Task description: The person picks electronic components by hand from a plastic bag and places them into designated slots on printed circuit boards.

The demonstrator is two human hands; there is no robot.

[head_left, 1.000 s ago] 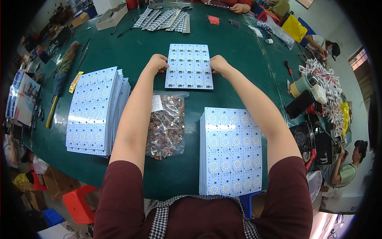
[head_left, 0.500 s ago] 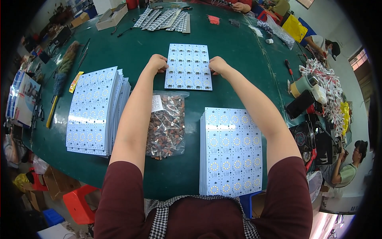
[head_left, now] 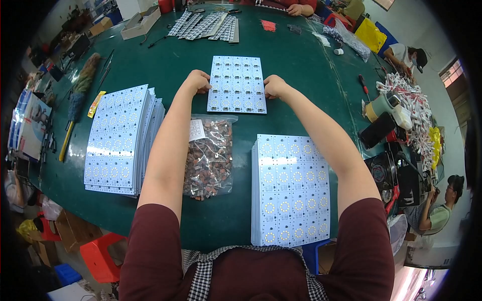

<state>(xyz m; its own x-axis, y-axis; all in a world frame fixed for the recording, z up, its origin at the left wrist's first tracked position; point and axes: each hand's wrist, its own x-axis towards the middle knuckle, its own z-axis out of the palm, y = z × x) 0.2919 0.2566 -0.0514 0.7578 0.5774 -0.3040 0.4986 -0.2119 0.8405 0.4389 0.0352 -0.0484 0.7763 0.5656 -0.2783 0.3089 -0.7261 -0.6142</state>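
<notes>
A white circuit board panel [head_left: 236, 95] with rows of small dark connectors lies flat on the green table ahead of me. At its left edge, my left hand [head_left: 199, 82] has its fingers curled against the side. My right hand [head_left: 276, 87] is closed at the opposite edge, its fingertips partly hidden. Closer to me, a clear bag [head_left: 213, 160] full of small brown parts lies beside my left forearm. A stack of white LED panels [head_left: 291, 195] stands near right, partly behind my right arm. Another, less even stack of panels [head_left: 113, 140] is on the left.
Strips of boards [head_left: 206, 25] and an open carton [head_left: 140, 24] lie at the far side. A brush with a yellow handle [head_left: 78, 95] rests at left. White cabled parts [head_left: 411, 110] and a black phone-like object [head_left: 377, 131] crowd the right edge. Other people sit around the table.
My right hand has slid slightly toward me along the panel's right edge. The panel and my left hand are almost where they were.
</notes>
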